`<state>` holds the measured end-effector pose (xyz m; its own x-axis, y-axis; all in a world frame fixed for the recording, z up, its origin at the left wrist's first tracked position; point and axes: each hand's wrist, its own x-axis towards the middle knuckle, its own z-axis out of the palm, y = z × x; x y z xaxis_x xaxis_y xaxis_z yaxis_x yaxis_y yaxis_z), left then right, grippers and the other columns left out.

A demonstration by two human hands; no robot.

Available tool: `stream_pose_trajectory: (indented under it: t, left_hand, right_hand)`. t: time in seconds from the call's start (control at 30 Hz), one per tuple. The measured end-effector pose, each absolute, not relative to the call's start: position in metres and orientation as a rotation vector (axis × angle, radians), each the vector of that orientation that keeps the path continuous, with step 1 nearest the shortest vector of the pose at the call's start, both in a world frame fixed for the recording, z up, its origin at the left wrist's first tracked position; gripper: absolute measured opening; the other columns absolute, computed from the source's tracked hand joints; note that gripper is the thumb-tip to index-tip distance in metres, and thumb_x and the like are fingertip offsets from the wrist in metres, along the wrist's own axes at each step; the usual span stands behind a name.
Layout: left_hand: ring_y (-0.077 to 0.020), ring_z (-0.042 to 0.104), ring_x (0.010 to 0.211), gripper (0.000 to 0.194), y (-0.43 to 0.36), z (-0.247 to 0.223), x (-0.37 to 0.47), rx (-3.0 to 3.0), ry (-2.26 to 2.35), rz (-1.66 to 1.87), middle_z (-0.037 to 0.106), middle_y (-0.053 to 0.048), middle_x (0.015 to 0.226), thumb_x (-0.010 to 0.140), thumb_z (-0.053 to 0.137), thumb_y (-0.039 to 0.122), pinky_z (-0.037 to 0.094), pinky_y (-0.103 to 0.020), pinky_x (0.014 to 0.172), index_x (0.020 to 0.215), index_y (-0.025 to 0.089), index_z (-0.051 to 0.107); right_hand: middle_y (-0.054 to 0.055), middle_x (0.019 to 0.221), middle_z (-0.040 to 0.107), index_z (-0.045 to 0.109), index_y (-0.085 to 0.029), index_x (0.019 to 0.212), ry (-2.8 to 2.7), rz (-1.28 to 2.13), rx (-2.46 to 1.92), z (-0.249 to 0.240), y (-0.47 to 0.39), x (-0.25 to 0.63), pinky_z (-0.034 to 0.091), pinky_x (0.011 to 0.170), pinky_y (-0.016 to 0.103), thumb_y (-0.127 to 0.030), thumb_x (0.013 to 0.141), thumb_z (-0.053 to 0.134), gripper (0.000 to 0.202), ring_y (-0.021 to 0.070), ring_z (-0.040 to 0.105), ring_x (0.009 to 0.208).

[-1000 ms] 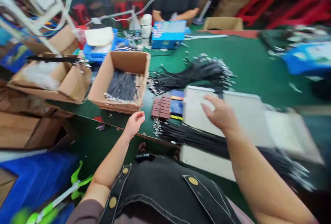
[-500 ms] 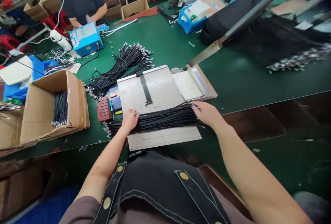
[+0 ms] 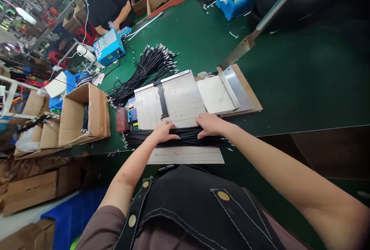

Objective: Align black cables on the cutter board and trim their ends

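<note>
A long bundle of black cables (image 3: 189,136) with metallic ends lies across the near side of the table. My left hand (image 3: 163,132) is on its middle, fingers over the far side and thumb along the near side. A short way to the right, my right hand (image 3: 212,125) spans the same bundle with fingers and thumb. Under the cables a pale board with ruled lines (image 3: 187,156) sticks out toward me. Just beyond them sits a flat whitish plate (image 3: 185,99) carrying a black strip (image 3: 163,101).
A cutter with a raised blade arm (image 3: 237,53) stands right of the plate. Another cable pile (image 3: 147,65) lies behind. At left are a dark red block (image 3: 122,119) and a cardboard box (image 3: 98,115) with cables. A co-worker (image 3: 106,7) sits across, near a blue device (image 3: 110,47).
My right hand has moved left from the bundle's right end toward its middle. My left hand has shifted right along the cables. The camera view has also turned.
</note>
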<state>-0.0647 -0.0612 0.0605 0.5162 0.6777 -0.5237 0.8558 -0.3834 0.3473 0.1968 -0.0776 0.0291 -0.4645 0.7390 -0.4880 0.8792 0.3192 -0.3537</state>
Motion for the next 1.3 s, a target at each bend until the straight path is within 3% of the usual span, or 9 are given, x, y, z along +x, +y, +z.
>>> stream_pose_trajectory:
  t: [0.1, 0.3, 0.43, 0.6, 0.8, 0.93, 1.0, 1.13, 1.3]
  left_hand:
    - [-0.0259, 0.064, 0.112, 0.075, -0.050, 0.056, -0.034, 2.122, 1.088, -0.537, 0.065, -0.011, 0.126, 0.069, 0.085, 0.050, 0.050, -0.033, 0.095, 0.132, 0.019, 0.056]
    - [-0.0291, 0.068, 0.103, 0.044, -0.035, 0.053, -0.018, 2.112, 0.958, -0.735, 0.074, -0.009, 0.106, 0.068, 0.084, 0.046, 0.051, -0.033, 0.086, 0.100, 0.018, 0.071]
    - [-0.0277, 0.068, 0.104, 0.051, -0.033, 0.058, -0.018, 2.122, 0.940, -0.733, 0.073, -0.009, 0.113, 0.069, 0.083, 0.047, 0.051, -0.032, 0.085, 0.109, 0.018, 0.070]
    - [-0.0259, 0.069, 0.104, 0.063, -0.023, 0.066, 0.000, 2.029, 0.920, -0.731, 0.074, -0.008, 0.117, 0.068, 0.082, 0.056, 0.052, -0.030, 0.083, 0.119, 0.020, 0.070]
    - [-0.0198, 0.071, 0.086, 0.034, -0.013, 0.074, 0.013, 1.907, 0.875, -0.747, 0.076, 0.002, 0.084, 0.069, 0.082, 0.039, 0.052, -0.026, 0.075, 0.099, 0.024, 0.078]
    - [-0.0195, 0.070, 0.081, 0.025, -0.005, 0.080, 0.011, 1.832, 0.795, -0.705, 0.074, 0.004, 0.074, 0.067, 0.082, 0.040, 0.052, -0.028, 0.077, 0.085, 0.023, 0.078]
    - [-0.0208, 0.070, 0.081, 0.022, -0.001, 0.086, 0.008, 1.775, 0.748, -0.708, 0.074, 0.003, 0.073, 0.067, 0.082, 0.038, 0.053, -0.029, 0.078, 0.079, 0.021, 0.077]
    - [-0.0233, 0.070, 0.097, 0.037, -0.014, 0.111, -0.014, 1.881, 0.809, -0.404, 0.077, -0.004, 0.097, 0.073, 0.079, 0.033, 0.053, -0.032, 0.090, 0.106, 0.017, 0.075]
    - [-0.0209, 0.064, 0.118, 0.043, -0.091, 0.120, -0.070, 2.100, 0.672, 0.233, 0.069, -0.010, 0.128, 0.092, 0.062, 0.037, 0.046, -0.031, 0.106, 0.131, 0.020, 0.063]
  right_hand:
    - [0.016, 0.109, 0.069, 0.065, -0.015, 0.112, 2.222, -0.951, 1.442, 0.032, -0.069, 0.189, 0.050, 0.078, 0.038, -0.038, 0.063, 0.082, 0.056, 0.0321, 0.066, 0.099]
    - [0.016, 0.104, 0.071, 0.073, -0.015, 0.091, 2.152, -0.977, 1.428, 0.037, -0.069, 0.179, 0.050, 0.071, 0.037, -0.028, 0.057, 0.082, 0.038, 0.0312, 0.068, 0.093]
    - [0.010, 0.091, 0.073, 0.073, -0.015, 0.100, 2.105, -1.045, 1.422, 0.042, -0.067, 0.177, 0.048, 0.062, 0.032, -0.022, 0.054, 0.079, 0.047, 0.0260, 0.068, 0.081]
    - [0.003, 0.071, 0.069, 0.075, -0.018, 0.089, 2.036, -1.159, 1.371, 0.061, -0.047, 0.178, 0.045, 0.059, 0.031, -0.018, 0.055, 0.073, 0.034, 0.0218, 0.065, 0.067]
    - [0.010, 0.094, 0.073, 0.073, -0.020, 0.105, 2.122, -1.071, 1.467, 0.080, -0.062, 0.184, 0.048, 0.083, 0.040, -0.023, 0.062, 0.071, 0.043, 0.0298, 0.067, 0.092]
    - [0.017, 0.132, 0.062, 0.055, -0.020, 0.137, 2.438, -0.579, 1.772, 0.067, -0.103, 0.179, 0.031, 0.108, 0.057, -0.027, 0.066, 0.072, 0.073, 0.0382, 0.051, 0.127]
    - [0.018, 0.132, 0.062, 0.053, -0.016, 0.137, 2.488, -0.472, 1.919, 0.055, -0.116, 0.174, 0.023, 0.112, 0.061, -0.021, 0.073, 0.064, 0.065, 0.0365, 0.051, 0.126]
    - [0.016, 0.108, 0.071, 0.065, -0.011, 0.114, 2.431, -0.520, 2.111, 0.048, -0.120, 0.170, 0.027, 0.112, 0.051, -0.010, 0.079, 0.047, 0.039, 0.0309, 0.061, 0.108]
    - [0.016, 0.094, 0.070, 0.069, -0.012, 0.098, 2.512, -0.269, 1.996, 0.102, -0.099, 0.165, 0.040, 0.084, 0.039, -0.010, 0.077, 0.046, 0.031, 0.0295, 0.062, 0.092]
